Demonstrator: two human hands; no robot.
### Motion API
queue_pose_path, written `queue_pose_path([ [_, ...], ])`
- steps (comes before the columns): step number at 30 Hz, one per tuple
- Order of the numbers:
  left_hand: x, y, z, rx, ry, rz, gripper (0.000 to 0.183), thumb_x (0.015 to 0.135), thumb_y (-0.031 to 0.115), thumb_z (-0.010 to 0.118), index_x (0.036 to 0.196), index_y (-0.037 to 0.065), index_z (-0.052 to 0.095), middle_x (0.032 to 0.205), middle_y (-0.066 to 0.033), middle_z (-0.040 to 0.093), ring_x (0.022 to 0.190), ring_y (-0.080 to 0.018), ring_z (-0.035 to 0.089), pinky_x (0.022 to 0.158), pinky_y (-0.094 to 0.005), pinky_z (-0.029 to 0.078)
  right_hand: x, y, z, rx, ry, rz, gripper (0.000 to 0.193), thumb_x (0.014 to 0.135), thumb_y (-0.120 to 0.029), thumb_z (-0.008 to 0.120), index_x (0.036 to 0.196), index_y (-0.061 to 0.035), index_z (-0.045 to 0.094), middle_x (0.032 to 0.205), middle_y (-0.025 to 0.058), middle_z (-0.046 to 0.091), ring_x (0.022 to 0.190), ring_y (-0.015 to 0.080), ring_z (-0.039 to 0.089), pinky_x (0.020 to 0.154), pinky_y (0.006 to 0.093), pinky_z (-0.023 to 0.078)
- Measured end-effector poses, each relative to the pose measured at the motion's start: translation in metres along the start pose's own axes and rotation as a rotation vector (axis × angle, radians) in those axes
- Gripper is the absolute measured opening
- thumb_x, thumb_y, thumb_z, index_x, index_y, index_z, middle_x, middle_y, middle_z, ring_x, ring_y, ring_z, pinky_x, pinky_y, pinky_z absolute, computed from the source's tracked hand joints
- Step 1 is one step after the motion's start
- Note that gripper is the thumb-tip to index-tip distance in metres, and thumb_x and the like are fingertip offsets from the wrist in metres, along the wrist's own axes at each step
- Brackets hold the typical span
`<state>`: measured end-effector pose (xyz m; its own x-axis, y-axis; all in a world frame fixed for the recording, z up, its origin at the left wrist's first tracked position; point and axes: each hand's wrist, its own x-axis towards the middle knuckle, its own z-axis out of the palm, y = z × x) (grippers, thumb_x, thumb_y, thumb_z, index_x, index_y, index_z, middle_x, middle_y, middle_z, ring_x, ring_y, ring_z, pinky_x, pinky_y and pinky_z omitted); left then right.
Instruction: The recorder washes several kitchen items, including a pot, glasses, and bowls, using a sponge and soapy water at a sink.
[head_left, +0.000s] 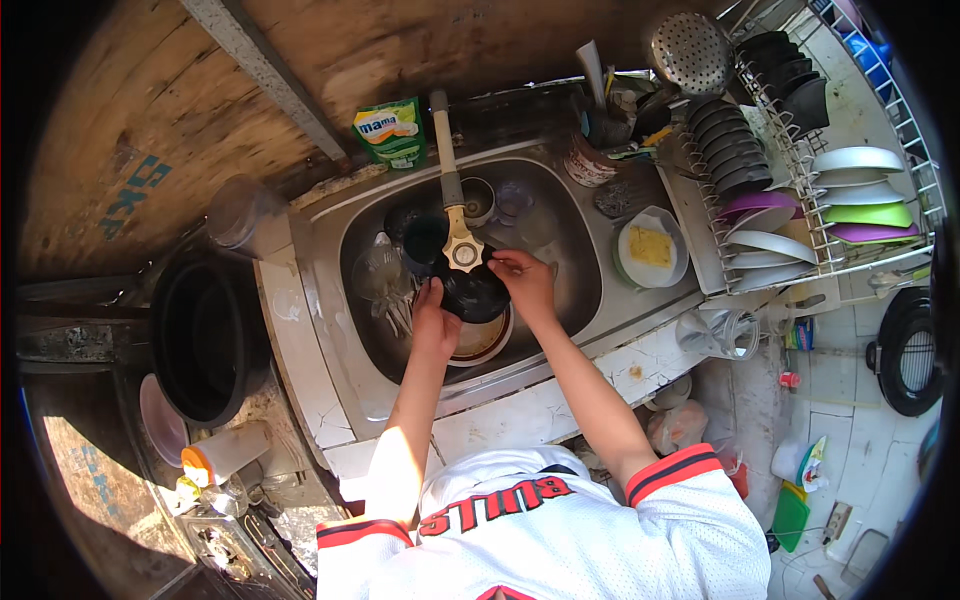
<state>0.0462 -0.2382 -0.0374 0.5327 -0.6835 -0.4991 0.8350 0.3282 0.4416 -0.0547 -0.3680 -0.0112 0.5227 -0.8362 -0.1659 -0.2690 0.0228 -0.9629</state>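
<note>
A round black bowl (474, 297) is held between my two hands over the sink (585, 300), right below the tap's pale star-shaped handle (463, 252). My left hand (434, 318) grips the bowl's left side, fingers closed on its rim. On the opposite rim, my right hand (524, 284) has its fingers bent round the edge. Under the bowl lies a plate with a reddish-brown rim (486, 345), partly covered. Several spoons and forks (395, 312) rest to the left, beside a clear dish (378, 270) and a dark cup (424, 243). Whether water is running, I cannot tell.
Right of the basin, a yellow sponge (650, 246) sits in a white bowl (674, 272). Beyond stands a wire dish rack (800, 215) with bowls and plates. A green soap pouch (392, 134) leans behind the sink. At left is a large black tub (205, 340).
</note>
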Motion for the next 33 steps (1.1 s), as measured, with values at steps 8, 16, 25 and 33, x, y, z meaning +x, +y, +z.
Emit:
queue_pose_path([
  [8,-0.006,0.004,-0.020,-0.105,-0.064,-0.018,0.034,0.101,0.025,0.039,0.126,0.004,0.047,0.127,-0.0096,0.055,0.116,-0.0245,0.054,0.101,-0.0409,0.042,-0.010,-0.016,0.021,-0.303,-0.053,-0.657,0.018,0.081,-0.008,0.063,0.098,-0.0013,0.067,0.100,0.0151,0.067,0.092,0.0325,0.064,0.078,0.0389,0.050],
  [16,-0.069,0.034,-0.048,0.059,0.058,0.086,0.034,0.101,0.023,0.035,0.129,0.004,0.043,0.130,-0.0128,0.052,0.120,-0.0272,0.051,0.102,-0.0462,0.042,0.003,0.014,0.037,-0.116,-0.271,-0.182,0.019,0.078,-0.009,0.066,0.096,-0.0046,0.068,0.093,0.0133,0.068,0.079,0.0224,0.068,0.073,0.0306,0.052],
  [25,-0.086,0.047,-0.058,-0.006,0.104,0.148,0.038,0.102,0.027,0.031,0.131,0.005,0.041,0.131,-0.0139,0.051,0.123,-0.0282,0.048,0.103,-0.0486,0.041,-0.004,0.025,0.050,0.831,-0.323,0.358,0.023,0.086,-0.012,0.067,0.104,0.0027,0.065,0.084,0.0082,0.068,0.074,0.0156,0.067,0.071,0.0267,0.055],
  [33,-0.134,0.066,-0.067,0.398,0.055,0.355,0.030,0.096,0.024,0.051,0.117,0.002,0.051,0.116,-0.0099,0.059,0.104,-0.0260,0.057,0.092,-0.0402,0.045,0.001,-0.015,-0.100,-0.213,0.067,-0.098,0.030,0.078,-0.008,0.067,0.107,-0.0047,0.066,0.088,0.0081,0.070,0.079,0.0153,0.067,0.070,0.0285,0.052],
])
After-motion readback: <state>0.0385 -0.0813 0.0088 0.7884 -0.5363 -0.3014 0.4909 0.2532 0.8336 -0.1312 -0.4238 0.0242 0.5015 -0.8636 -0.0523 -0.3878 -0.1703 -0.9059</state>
